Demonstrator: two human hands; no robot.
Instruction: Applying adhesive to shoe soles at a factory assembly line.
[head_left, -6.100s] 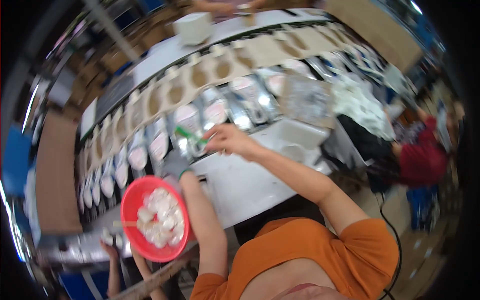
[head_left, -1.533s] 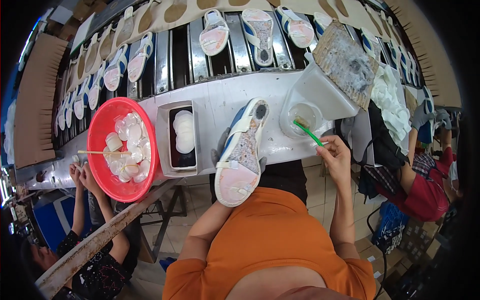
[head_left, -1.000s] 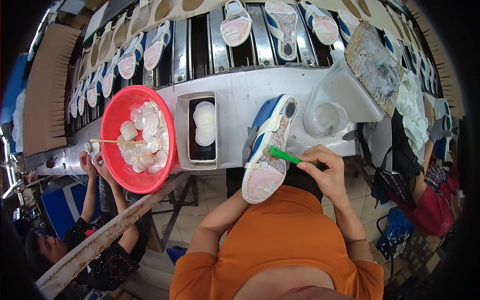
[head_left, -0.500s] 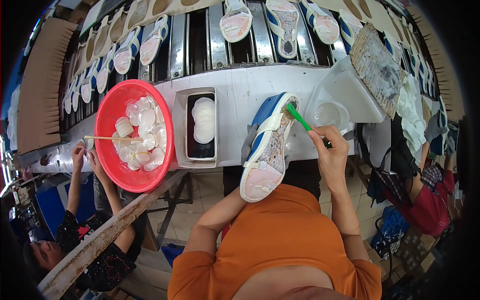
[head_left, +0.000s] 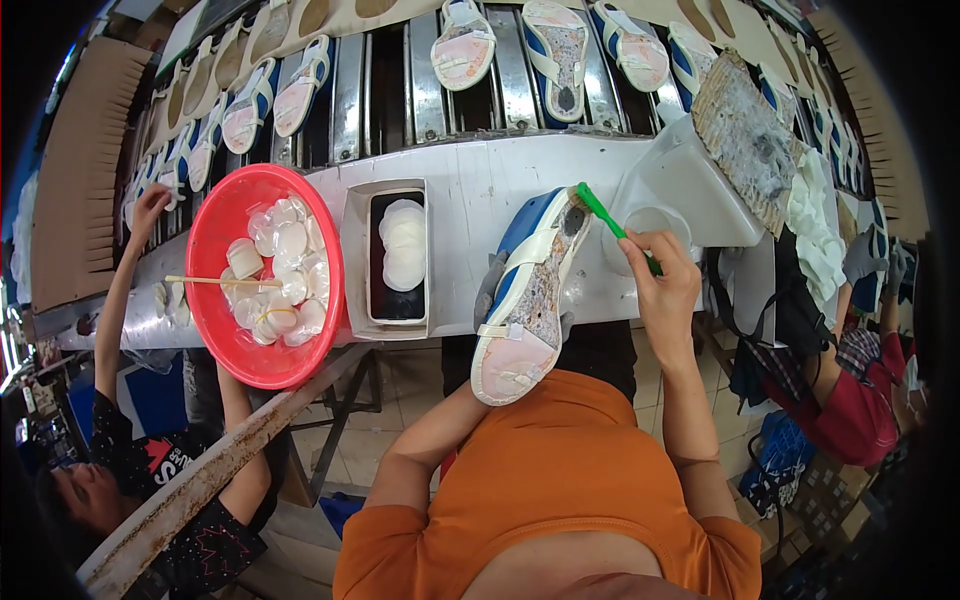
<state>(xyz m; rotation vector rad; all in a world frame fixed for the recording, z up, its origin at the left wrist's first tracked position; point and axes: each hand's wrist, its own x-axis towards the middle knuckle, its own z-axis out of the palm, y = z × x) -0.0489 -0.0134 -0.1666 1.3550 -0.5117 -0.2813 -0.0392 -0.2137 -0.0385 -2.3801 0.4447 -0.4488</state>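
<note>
A blue and white sandal (head_left: pixel 522 300) is tilted over the table's near edge, heel end away from me, with its unfinished inner side up. My left hand (head_left: pixel 487 287), in a grey glove, is closed round it from beneath; most of its fingers are hidden behind the sandal. Pinched in my bare right hand (head_left: pixel 664 274) is a green toothbrush-like brush (head_left: pixel 603 213). Its head touches the far rim of the heel, where a dark patch shows. Pale pink covers the sandal's toe end, and a white strap crosses it.
Left stand a red basin (head_left: pixel 196 300) with round white pads and a stick, and a white box (head_left: pixel 355 300) with stacked discs. Right are a translucent container (head_left: pixel 690 175) and a stained board (head_left: pixel 745 135). Sandals (head_left: pixel 463 50) line the rollers behind. Co-workers flank me.
The brush head has shifted from inside the heel up to its far rim. At the left, a co-worker's hand has reached out toward the sandals on the rollers.
</note>
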